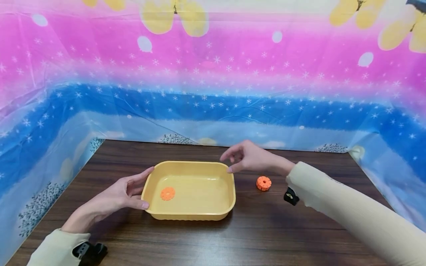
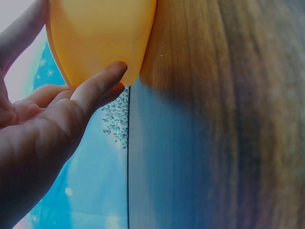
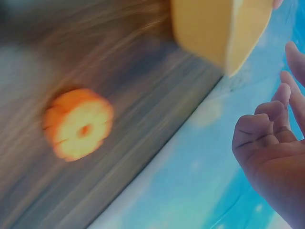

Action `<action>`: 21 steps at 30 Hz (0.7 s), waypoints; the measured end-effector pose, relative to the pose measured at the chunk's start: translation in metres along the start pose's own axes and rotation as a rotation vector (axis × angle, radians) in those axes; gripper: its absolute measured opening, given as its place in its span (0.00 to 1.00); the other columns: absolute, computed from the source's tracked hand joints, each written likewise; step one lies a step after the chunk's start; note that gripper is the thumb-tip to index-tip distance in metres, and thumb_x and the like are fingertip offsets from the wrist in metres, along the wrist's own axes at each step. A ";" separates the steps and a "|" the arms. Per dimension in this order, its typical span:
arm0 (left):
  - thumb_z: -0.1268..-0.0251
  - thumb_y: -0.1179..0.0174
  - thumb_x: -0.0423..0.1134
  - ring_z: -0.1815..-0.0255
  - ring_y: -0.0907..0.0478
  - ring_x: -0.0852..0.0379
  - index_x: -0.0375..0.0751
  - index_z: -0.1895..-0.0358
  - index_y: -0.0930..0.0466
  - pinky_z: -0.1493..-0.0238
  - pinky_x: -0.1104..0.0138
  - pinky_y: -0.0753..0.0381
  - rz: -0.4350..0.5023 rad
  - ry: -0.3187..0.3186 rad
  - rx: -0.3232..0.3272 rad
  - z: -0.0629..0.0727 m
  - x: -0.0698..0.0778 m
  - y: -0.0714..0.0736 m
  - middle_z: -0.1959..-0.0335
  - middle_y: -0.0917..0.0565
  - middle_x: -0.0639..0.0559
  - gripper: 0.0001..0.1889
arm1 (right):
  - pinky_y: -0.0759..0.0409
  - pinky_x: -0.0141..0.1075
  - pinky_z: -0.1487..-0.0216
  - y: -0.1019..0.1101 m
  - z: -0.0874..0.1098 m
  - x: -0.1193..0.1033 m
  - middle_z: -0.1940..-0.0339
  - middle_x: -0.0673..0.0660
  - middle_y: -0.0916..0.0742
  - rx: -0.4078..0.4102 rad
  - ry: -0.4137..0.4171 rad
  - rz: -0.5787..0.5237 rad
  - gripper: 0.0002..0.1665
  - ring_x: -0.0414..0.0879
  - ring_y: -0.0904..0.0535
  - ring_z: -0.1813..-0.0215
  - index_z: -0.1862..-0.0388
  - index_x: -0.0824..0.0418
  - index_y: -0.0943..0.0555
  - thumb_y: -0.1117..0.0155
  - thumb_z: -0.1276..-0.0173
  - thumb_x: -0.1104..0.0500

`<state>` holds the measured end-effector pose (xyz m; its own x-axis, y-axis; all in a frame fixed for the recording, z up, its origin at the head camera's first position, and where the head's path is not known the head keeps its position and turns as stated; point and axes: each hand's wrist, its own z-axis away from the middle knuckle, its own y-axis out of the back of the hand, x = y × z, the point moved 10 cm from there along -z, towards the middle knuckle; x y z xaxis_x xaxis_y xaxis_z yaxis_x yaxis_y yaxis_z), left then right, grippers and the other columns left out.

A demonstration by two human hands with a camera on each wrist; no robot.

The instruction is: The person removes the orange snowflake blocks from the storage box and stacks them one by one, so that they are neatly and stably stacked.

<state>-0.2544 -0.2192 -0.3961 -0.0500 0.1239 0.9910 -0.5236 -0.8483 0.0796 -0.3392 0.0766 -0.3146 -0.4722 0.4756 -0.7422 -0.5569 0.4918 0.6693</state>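
Note:
A yellow rectangular plastic basin (image 1: pixel 188 217) is in front of me. In it, toward the left, lies a flat orange notched disc (image 1: pixel 168 193). My left hand (image 1: pixel 114 194) holds the basin's left end, thumb at the near corner and index finger at the far one; in the left wrist view its fingers lie against the yellow wall (image 2: pixel 102 38). My right hand (image 1: pixel 251 157) hangs over the far right corner, thumb tip close to the rim and fingers loosely bent, holding nothing. A thick orange notched piece with a center hole (image 1: pixel 263 183) lies right of the basin, below the right wrist.
The dark wood-grain table (image 1: pixel 266 232) runs back to a pink and blue patterned cloth (image 1: pixel 213 85) that hangs around its far side and both flanks. A small black camera (image 1: pixel 90 253) is on the left wrist, another black device (image 1: pixel 291 196) on the right.

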 end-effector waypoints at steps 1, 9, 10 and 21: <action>0.36 0.28 0.25 0.20 0.46 0.31 0.43 0.12 0.59 0.38 0.59 0.19 -0.002 0.002 0.002 0.000 0.000 0.000 0.14 0.55 0.36 0.57 | 0.33 0.33 0.71 -0.005 -0.007 -0.007 0.67 0.55 0.17 -0.015 0.011 -0.005 0.22 0.45 0.33 0.73 0.42 0.62 0.12 0.21 0.35 0.62; 0.37 0.27 0.26 0.20 0.47 0.30 0.41 0.13 0.60 0.39 0.59 0.18 -0.013 0.005 0.010 0.001 0.001 0.002 0.14 0.56 0.35 0.57 | 0.33 0.32 0.69 -0.046 -0.052 -0.053 0.67 0.52 0.18 -0.132 0.118 0.022 0.21 0.42 0.34 0.75 0.42 0.62 0.12 0.22 0.35 0.64; 0.36 0.27 0.26 0.20 0.47 0.30 0.41 0.13 0.60 0.39 0.59 0.18 -0.013 0.007 0.010 0.001 0.001 0.002 0.14 0.56 0.35 0.57 | 0.33 0.31 0.69 -0.051 -0.057 -0.057 0.67 0.52 0.18 -0.148 0.130 0.026 0.21 0.43 0.34 0.75 0.42 0.63 0.12 0.22 0.35 0.64; 0.35 0.29 0.26 0.19 0.49 0.29 0.40 0.13 0.63 0.38 0.59 0.18 0.008 0.026 -0.014 0.001 -0.001 -0.001 0.14 0.58 0.34 0.57 | 0.30 0.30 0.66 -0.098 -0.101 -0.076 0.66 0.55 0.18 -0.317 0.144 0.073 0.23 0.42 0.30 0.73 0.41 0.64 0.13 0.21 0.35 0.66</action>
<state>-0.2532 -0.2185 -0.3972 -0.0764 0.1309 0.9884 -0.5351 -0.8419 0.0701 -0.3176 -0.0810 -0.3272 -0.5976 0.3820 -0.7049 -0.6920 0.1984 0.6941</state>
